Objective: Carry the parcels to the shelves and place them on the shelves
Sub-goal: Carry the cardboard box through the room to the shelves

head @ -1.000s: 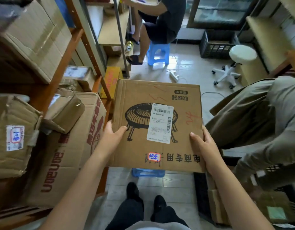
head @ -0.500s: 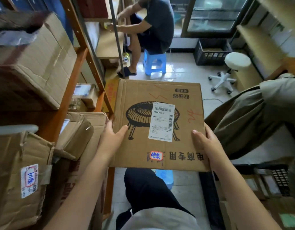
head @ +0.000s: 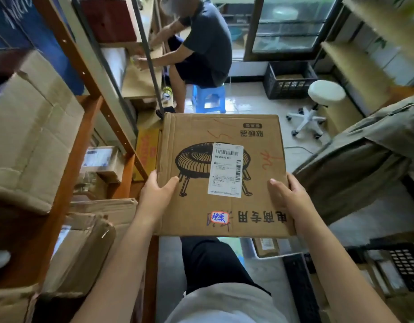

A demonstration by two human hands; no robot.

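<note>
I hold a flat brown cardboard parcel point(head: 201, 145) in front of me, level, with a printed heater drawing and a white shipping label on top. My left hand point(head: 158, 194) grips its left near edge, thumb on top. My right hand point(head: 286, 194) grips the right near edge the same way. An orange-framed shelf rack point(head: 84, 145) stands close on my left, packed with cardboard boxes point(head: 36, 136) on several levels.
A person in dark clothes sits on a blue stool point(head: 209, 99) ahead, reaching into a grey shelf unit point(head: 140, 82). A white swivel stool point(head: 324, 94) and black crate point(head: 289, 80) stand further right. Wooden shelves point(head: 355, 61) line the right wall. Another person's olive garment point(head: 355, 164) is close on my right.
I have stepped forward along the aisle with the parcel; the left-hand boxes slid down and back in view, and the seated person is closer. My grip is unchanged.
</note>
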